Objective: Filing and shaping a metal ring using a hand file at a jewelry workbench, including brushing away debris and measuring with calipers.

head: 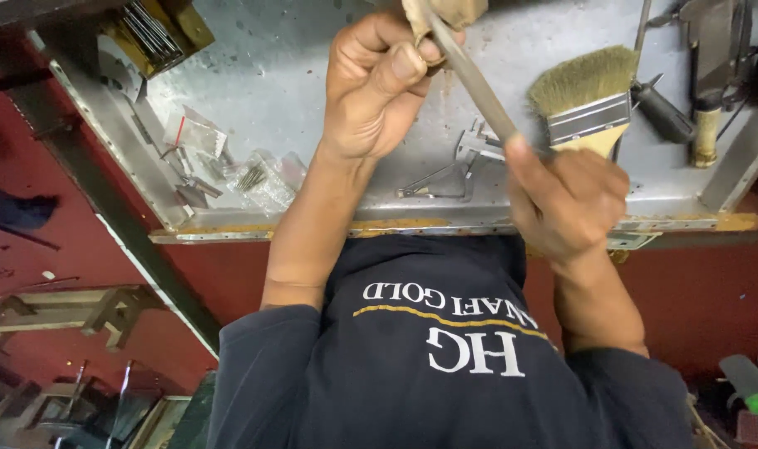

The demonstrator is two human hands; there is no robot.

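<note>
Head view: my left hand (pixel 377 83) grips the top end of a metal file (pixel 470 76), right hand (pixel 568 199) pinches its lower end. File slants over the desk (pixel 296 75), just beside a paintbrush (pixel 585 98).

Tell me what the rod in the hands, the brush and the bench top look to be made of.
Rod: dull grey metal, probably steel; matte, straight and thin, held by the left hand and right hand.
Brush: pale natural-looking bristles, shiny ribbed metal ferrule, light wooden handle.
Bench top: sheet metal, likely steel or aluminium; grey, scuffed, with a riveted edge.
</note>
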